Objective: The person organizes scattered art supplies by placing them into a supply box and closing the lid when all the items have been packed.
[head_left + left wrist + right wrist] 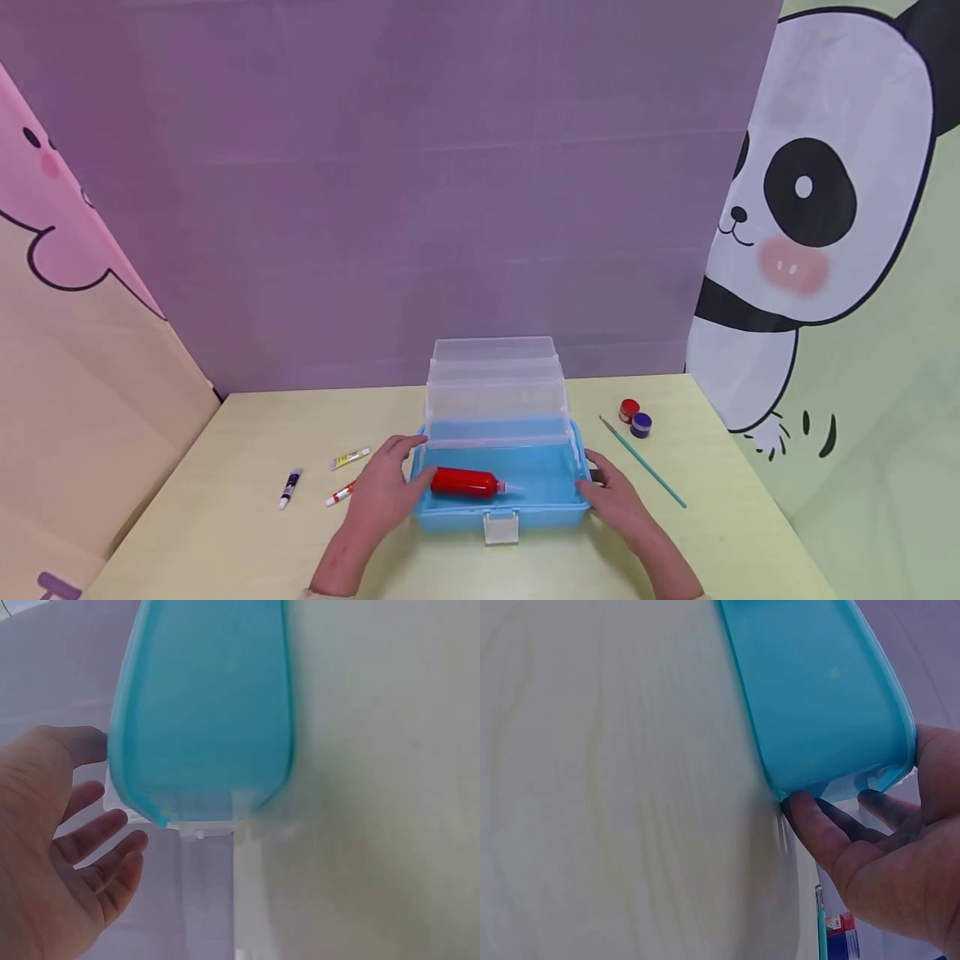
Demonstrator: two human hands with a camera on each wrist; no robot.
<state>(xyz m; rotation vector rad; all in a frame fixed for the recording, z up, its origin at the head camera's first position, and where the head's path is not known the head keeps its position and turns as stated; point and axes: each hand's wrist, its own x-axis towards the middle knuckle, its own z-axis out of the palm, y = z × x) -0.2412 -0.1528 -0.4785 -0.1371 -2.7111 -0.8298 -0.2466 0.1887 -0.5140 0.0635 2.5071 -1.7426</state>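
A light blue plastic storage box stands on the table, its clear lid raised at the back and its white latch hanging in front. Inside lies a red squeeze bottle with a clear nozzle pointing right. My left hand is at the box's left end; in the left wrist view one digit touches the rim while the other fingers spread loosely beside it. With thumb on the rim and fingertips low on the end wall, my right hand grips the right end of the box.
Left of the box lie a yellow paint tube, a red-and-white tube partly behind my left hand, and a dark tube. To the right are a teal paintbrush, a red paint pot and a purple pot.
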